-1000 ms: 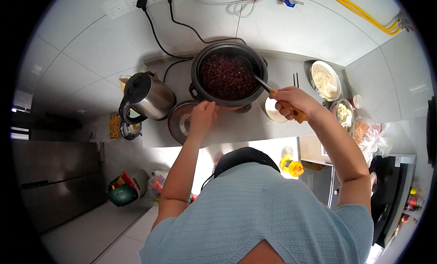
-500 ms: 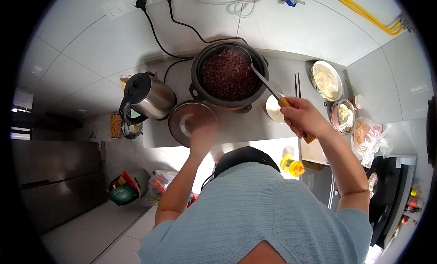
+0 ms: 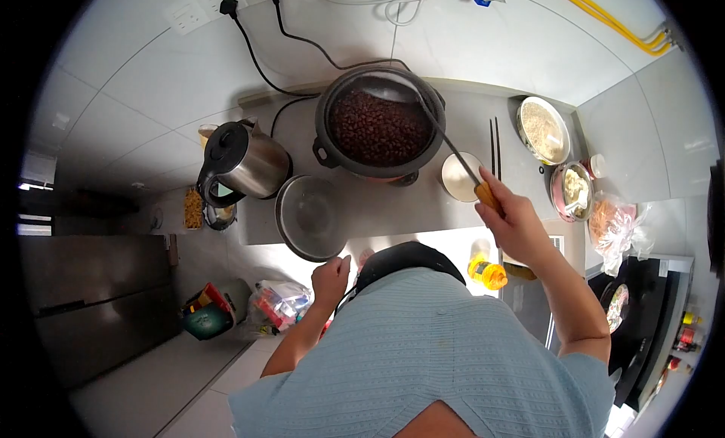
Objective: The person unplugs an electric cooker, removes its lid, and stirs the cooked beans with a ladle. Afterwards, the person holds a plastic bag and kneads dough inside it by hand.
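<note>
While its wide end is at the far side of the pot (image 3: pixel 381 170), I guess the spoon (image 3: pixel 454 145) is light and stiff. My right hand (image 3: pixel 517 220) wraps its handle (image 3: pixel 488 198), the best spot. I can't tell if my left hand (image 3: pixel 330 280), beside the lid (image 3: pixel 310 216), holds it.

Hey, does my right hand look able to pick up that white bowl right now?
Probably not without loosening its grip: the right hand is closed around the ladle's handle. The white bowl sits close by, though, with only the ladle crossing over its edge in this view.
</note>
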The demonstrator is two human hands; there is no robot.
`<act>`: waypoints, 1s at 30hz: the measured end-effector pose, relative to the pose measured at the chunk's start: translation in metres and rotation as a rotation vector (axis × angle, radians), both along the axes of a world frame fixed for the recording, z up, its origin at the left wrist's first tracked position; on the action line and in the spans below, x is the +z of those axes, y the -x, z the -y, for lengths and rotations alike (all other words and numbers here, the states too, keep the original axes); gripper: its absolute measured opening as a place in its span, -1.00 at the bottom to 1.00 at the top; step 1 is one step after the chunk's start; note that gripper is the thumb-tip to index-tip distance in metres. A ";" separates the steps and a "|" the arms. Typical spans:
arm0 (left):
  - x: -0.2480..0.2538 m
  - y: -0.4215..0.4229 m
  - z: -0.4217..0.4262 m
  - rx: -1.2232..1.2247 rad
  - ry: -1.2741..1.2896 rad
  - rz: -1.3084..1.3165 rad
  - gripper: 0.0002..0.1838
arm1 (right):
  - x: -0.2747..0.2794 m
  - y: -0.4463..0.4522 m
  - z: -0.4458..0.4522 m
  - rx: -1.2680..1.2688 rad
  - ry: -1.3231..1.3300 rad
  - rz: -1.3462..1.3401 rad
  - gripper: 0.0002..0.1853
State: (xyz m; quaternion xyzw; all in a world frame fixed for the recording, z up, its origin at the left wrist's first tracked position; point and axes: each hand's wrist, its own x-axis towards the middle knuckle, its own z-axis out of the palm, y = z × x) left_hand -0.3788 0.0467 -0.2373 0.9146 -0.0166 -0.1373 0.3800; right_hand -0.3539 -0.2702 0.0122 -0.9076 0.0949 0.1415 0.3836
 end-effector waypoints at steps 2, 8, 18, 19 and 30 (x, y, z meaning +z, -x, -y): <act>-0.012 0.008 -0.009 0.085 0.046 -0.006 -0.59 | 0.000 0.010 0.000 0.043 -0.025 -0.019 -0.41; -0.025 0.010 -0.016 0.342 0.469 -0.270 -0.55 | -0.031 0.022 -0.003 0.175 0.091 -0.025 -0.39; -0.021 0.004 -0.006 0.290 0.460 -0.194 -0.54 | -0.080 -0.005 -0.010 0.282 0.559 0.086 -0.38; -0.020 0.004 -0.005 0.293 0.460 -0.194 -0.54 | -0.080 -0.007 -0.011 0.283 0.596 0.097 -0.38; -0.019 0.013 -0.004 0.193 0.328 -0.100 -0.60 | -0.076 -0.026 -0.010 0.291 0.721 0.158 -0.40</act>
